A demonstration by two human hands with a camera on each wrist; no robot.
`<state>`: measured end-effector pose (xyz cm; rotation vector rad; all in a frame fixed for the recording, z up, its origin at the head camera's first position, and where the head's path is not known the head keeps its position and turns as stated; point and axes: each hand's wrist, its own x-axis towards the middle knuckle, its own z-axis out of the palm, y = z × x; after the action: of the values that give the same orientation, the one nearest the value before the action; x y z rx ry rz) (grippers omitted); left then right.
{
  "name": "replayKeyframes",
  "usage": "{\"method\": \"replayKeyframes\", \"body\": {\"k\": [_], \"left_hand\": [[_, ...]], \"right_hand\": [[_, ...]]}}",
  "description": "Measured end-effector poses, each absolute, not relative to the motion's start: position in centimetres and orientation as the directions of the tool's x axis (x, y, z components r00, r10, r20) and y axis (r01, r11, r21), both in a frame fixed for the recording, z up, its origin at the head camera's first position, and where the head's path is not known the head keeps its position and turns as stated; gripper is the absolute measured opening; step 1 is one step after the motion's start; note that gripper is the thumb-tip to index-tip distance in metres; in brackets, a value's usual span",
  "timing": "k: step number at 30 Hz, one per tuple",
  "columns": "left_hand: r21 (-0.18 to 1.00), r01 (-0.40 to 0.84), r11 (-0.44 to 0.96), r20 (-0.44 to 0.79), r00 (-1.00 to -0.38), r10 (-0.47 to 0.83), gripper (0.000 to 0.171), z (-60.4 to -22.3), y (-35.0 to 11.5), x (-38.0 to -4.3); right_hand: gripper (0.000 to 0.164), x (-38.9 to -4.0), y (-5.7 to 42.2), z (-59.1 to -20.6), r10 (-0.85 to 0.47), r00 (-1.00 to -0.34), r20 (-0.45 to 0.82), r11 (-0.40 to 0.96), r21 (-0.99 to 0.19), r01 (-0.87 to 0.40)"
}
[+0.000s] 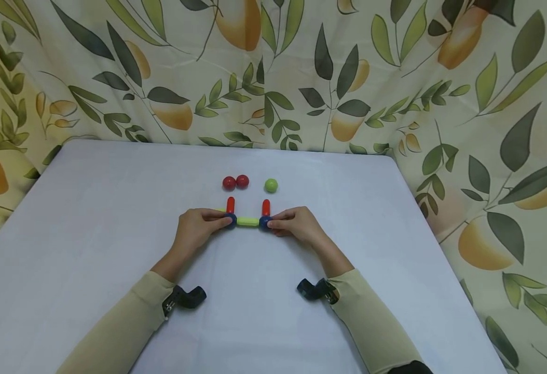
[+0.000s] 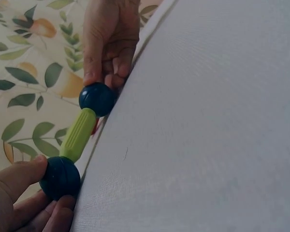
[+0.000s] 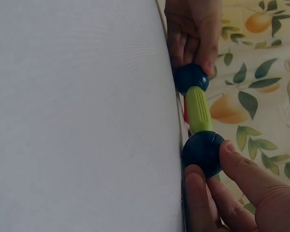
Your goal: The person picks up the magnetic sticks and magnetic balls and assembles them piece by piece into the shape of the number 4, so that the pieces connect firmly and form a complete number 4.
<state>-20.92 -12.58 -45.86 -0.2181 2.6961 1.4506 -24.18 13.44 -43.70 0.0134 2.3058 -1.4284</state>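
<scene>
My left hand [image 1: 197,227] pinches a dark blue ball [image 2: 61,178] between thumb and fingers. A second dark blue ball [image 3: 203,152] is held the same way by my right hand [image 1: 298,224]. Between the two balls runs a ridged lime-green rod [image 1: 247,222], touching both. From the left ball a red rod [image 1: 230,204] points toward the far side of the table, and another red rod [image 1: 266,207] does so from the right ball. A bit of lime green shows behind my left fingers; the rest of it is hidden.
Just beyond the rods lie two red balls [image 1: 235,182] side by side and one green ball [image 1: 271,185]. Everything is on a table with a white cover [image 1: 250,311]. A leaf-and-fruit patterned cloth [image 1: 283,78] hangs behind it and to the sides.
</scene>
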Motion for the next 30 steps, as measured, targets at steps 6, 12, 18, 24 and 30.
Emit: {"method": "replayKeyframes", "body": {"k": [6,12,18,24,30], "left_hand": [[0.824,-0.162,0.543,-0.126,-0.987,-0.103,0.038,-46.01,-12.54,-21.18],[0.823,-0.169,0.542,-0.133,-0.985,-0.107,0.040,-46.30,-12.47,-21.24],[0.836,-0.156,0.526,-0.112,-0.987,-0.114,0.039,-46.58,-12.34,-21.33],[0.833,-0.143,0.534,-0.100,-0.989,-0.109,0.038,-46.68,-12.32,-21.22],[0.824,-0.135,0.550,-0.091,-0.990,-0.107,0.036,-46.53,-12.22,-20.99]], "right_hand": [[0.026,-24.53,13.38,-43.87,-0.219,-0.912,-0.346,0.474,-0.855,0.210],[0.027,-24.68,13.36,-44.04,-0.218,-0.911,-0.349,0.472,-0.855,0.215],[0.027,-24.67,13.40,-44.06,-0.222,-0.912,-0.345,0.471,-0.857,0.210],[0.026,-24.57,13.57,-44.06,-0.227,-0.910,-0.346,0.480,-0.853,0.205],[0.026,-24.40,13.67,-44.03,-0.238,-0.909,-0.343,0.482,-0.854,0.196]]}}
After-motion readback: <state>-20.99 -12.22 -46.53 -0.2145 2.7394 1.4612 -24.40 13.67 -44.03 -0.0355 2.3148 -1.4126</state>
